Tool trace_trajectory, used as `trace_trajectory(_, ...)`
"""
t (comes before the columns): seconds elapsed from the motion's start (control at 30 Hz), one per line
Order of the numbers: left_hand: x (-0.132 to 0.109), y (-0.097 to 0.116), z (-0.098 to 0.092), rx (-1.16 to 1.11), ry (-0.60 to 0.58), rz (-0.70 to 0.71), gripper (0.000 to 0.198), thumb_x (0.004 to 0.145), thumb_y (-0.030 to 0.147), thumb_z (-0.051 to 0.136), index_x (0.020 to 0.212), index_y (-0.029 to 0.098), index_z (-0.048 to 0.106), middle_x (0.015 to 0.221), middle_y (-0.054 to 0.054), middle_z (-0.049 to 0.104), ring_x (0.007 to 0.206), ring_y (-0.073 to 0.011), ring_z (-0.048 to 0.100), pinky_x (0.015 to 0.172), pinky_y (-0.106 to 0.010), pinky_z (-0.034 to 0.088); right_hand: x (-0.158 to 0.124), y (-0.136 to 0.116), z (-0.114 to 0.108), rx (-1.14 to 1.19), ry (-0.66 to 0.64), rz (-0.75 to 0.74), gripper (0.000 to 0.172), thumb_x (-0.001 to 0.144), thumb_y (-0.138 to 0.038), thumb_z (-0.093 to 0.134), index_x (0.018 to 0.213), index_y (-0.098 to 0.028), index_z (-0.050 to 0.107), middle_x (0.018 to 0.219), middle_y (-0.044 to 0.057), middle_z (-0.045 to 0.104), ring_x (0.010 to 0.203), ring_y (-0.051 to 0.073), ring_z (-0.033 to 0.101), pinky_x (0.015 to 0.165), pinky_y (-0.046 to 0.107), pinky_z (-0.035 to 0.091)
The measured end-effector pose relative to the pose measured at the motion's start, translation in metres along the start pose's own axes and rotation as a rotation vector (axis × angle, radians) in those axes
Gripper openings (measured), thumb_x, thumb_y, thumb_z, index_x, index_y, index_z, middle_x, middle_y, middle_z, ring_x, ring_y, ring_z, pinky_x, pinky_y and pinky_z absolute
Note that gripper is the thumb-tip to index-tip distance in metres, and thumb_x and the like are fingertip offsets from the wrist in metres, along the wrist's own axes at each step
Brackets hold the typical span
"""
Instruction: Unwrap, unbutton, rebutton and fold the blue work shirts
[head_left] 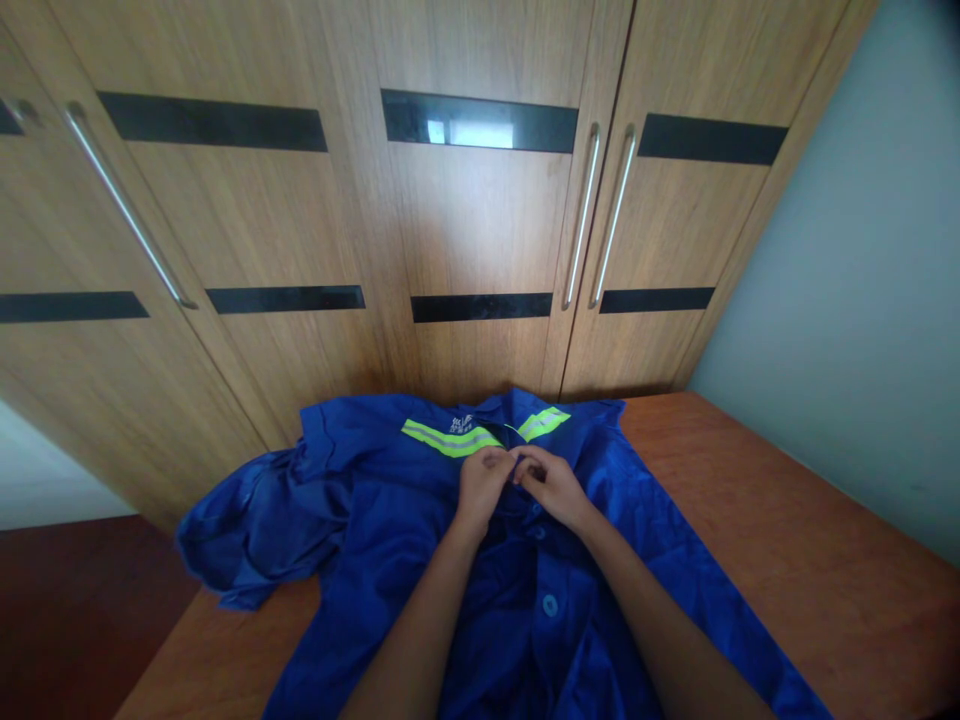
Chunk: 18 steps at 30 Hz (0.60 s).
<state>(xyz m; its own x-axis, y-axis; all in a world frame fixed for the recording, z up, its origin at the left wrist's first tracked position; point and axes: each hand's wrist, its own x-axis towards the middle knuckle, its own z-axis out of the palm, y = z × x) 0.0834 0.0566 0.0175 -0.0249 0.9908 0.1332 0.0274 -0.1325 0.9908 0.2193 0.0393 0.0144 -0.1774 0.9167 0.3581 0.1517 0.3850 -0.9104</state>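
A blue work shirt (pixel 375 500) with yellow-green reflective stripes (pixel 450 437) lies spread front-up on a wooden table (pixel 787 540), its collar toward the far edge. My left hand (pixel 484 482) and my right hand (pixel 551 482) meet just below the collar, both pinching the shirt's front placket near the top button. Fingers of both hands are curled closed on the fabric. More blue buttons (pixel 550 604) run down the front between my forearms. One sleeve hangs bunched over the table's left side.
A wooden wardrobe (pixel 465 240) with long metal handles (pixel 583 215) and dark glass strips stands right behind the table. A pale wall (pixel 862 300) is at the right. Dark red floor (pixel 75 600) shows at the lower left.
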Motion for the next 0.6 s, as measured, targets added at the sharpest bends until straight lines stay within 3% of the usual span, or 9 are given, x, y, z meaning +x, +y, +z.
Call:
trace_trajectory(0.1, -0.0017, 0.0011, 0.0007, -0.127, 0.021, -0.087, 0.024, 0.065, 0.035, 0.072, 0.071, 0.013, 0.066, 0.065, -0.003, 0.066, 0.061, -0.0142, 0.063, 0.057, -0.024, 0.05, -0.0005, -0.0006, 0.0015, -0.05, 0.003, -0.023, 0.033, 0.075, -0.022, 0.054, 0.107, -0.02, 0.062, 0.069, -0.003, 0.067, 0.063, 0.014, 0.061, 0.062, 0.025, 0.048)
trace_trajectory(0.3, -0.0044, 0.0043, -0.0009, -0.319, 0.046, -0.22, 0.03, 0.059, 0.037, 0.079, 0.072, 0.013, 0.068, 0.068, -0.003, 0.067, 0.063, -0.0128, 0.063, 0.064, -0.026, 0.052, -0.0009, -0.0025, 0.0028, -0.226, 0.135, -0.05, 0.029, 0.083, -0.028, 0.053, 0.106, -0.02, 0.068, 0.067, 0.0, 0.068, 0.057, 0.014, 0.06, 0.057, 0.025, 0.047)
trace_trajectory(0.6, -0.0065, 0.0049, 0.0011, -0.471, 0.106, -0.291, 0.025, 0.056, 0.027, 0.083, 0.072, 0.013, 0.069, 0.069, -0.002, 0.067, 0.063, -0.0089, 0.061, 0.063, -0.02, 0.051, -0.0012, -0.0031, 0.0029, -0.372, 0.19, -0.101, 0.028, 0.086, -0.03, 0.053, 0.105, -0.02, 0.071, 0.07, 0.001, 0.07, 0.056, 0.014, 0.061, 0.058, 0.024, 0.049)
